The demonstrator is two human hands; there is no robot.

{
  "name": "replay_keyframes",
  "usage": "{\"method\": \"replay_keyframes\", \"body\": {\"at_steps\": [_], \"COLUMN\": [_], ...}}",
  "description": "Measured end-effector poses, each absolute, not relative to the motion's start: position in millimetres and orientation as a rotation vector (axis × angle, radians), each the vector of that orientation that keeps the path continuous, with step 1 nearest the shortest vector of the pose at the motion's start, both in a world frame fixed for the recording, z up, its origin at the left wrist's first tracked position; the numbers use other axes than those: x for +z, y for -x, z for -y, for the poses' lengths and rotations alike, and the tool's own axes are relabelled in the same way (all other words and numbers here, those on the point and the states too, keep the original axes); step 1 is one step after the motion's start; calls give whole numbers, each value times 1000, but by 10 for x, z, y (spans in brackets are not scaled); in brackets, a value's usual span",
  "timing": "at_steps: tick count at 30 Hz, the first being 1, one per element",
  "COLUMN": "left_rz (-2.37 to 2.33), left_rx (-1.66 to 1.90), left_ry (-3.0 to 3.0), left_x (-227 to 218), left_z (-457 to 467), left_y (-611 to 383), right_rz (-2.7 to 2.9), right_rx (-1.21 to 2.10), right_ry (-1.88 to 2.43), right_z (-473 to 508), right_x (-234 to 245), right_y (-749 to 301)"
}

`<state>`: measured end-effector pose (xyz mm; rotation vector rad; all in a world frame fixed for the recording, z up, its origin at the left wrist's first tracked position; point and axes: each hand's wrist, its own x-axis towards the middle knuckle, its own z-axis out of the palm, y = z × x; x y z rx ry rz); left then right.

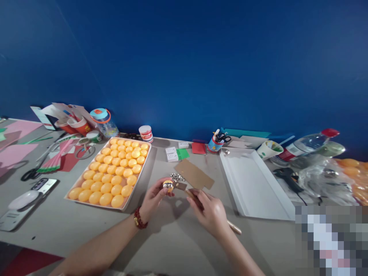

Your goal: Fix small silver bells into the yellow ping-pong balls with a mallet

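Observation:
In my left hand (156, 193), pinched between thumb and fingers, is a small orange ball (168, 184) with shiny silver pieces across its front. My right hand (211, 211) is closed around a brown stick-like thing (197, 198), mostly hidden by the fingers. A light brown rod end (235, 227) shows below that hand; I cannot tell if both are one piece. Between the hands is a small brown piece (180, 186) with a pale spot. Just beyond lie a pile of small silver pieces (177, 177) and a brown cardboard sheet (194, 173).
Left stands a shallow box (124, 207) of orange balls; right, a white tray (258, 191). Small white boxes (171, 154), a pen cup (215, 144) and a red-lidded jar (146, 134) line the back. A glue gun (289, 179) and bottle (309, 147) lie far right.

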<state>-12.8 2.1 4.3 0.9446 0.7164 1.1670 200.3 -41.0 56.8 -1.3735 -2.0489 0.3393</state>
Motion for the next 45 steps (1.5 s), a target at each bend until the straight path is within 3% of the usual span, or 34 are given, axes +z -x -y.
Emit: {"method": "replay_keyframes", "body": {"at_steps": [15,29,37,41,45], "left_rz": [-722,-618,-675,-654,-644], "left_rx": [1126,1102,1092,1102,1118], "left_ry": [-992,-890,-947,-1004,-1210], "left_x": [-23,59,124,127,140], "left_z": [-43,3,23,57,116], "left_y": [153,168,146,152,169], "right_rz": [2084,1998,2063,2014,1850], "right_rx": [364,-44,47,76,548], "right_ry": [1384,1890,1976,1824,1377], "right_z": [405,129,98,97,174], "right_x": [530,204,194,222,272], "right_y": [-1980,-2302,-2304,-2298,-2116]}}
